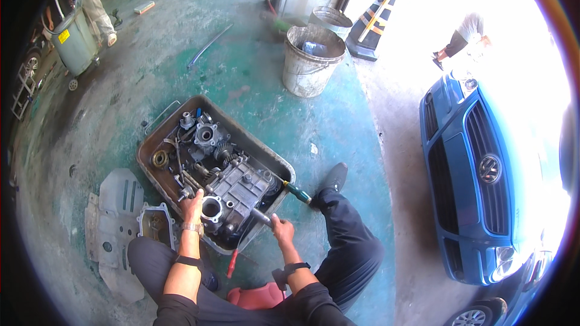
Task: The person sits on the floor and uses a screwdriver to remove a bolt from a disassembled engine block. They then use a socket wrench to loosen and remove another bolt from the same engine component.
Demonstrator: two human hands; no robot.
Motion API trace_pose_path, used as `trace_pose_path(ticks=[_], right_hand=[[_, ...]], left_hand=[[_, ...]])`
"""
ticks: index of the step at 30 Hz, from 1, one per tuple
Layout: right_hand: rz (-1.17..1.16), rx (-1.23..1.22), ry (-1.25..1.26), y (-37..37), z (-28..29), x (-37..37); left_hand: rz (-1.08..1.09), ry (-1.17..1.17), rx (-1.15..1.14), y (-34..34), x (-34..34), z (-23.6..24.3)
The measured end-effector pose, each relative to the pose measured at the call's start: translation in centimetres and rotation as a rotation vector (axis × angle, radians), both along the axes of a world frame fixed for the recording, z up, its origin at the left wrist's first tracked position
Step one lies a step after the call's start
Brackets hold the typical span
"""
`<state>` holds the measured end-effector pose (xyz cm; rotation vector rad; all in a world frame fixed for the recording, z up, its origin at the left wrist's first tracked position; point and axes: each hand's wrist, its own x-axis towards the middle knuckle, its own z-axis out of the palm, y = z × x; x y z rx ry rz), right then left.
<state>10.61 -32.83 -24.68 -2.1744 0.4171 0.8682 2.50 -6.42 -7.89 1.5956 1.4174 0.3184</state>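
Observation:
A grey metal gearbox housing point(237, 186) lies tilted in a worn metal tray point(275, 156) in front of me. My left hand point(192, 206) is closed at the housing's left side, beside its round flanged opening point(212, 208); its fingertips are partly hidden. My right hand point(282, 230) is wrapped round the end of a thick grey metal bar point(261, 217) that reaches to the housing's near right side. Behind the housing lie loose gears point(223, 152), a flanged casing point(206, 135) and a bearing ring point(160, 159).
A green-handled screwdriver point(297, 191) leans over the tray's right rim, and a red-handled tool point(232, 264) is at its near side. Left are a metal shield plate point(118, 229) and an oil pan point(156, 224). Grimy buckets point(308, 75) stand ahead; a blue car front point(468, 175) is right.

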Motion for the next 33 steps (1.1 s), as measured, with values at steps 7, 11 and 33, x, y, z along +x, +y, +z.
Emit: trace_pose_path(ticks=[7,11,33], right_hand=[[0.263,-0.083,0.065,0.7,2.3,2.4],[0.414,-0.039,0.13,0.6,2.1,2.8],[0.542,0.154,0.28,1.3,4.4,3.0]], left_hand=[[0.081,0.03,-0.014,0.2,0.2,-0.9],[0.145,-0.147,-0.097,0.4,0.1,-1.5],[0.245,-0.582,-0.464,0.1,-0.1,0.2]])
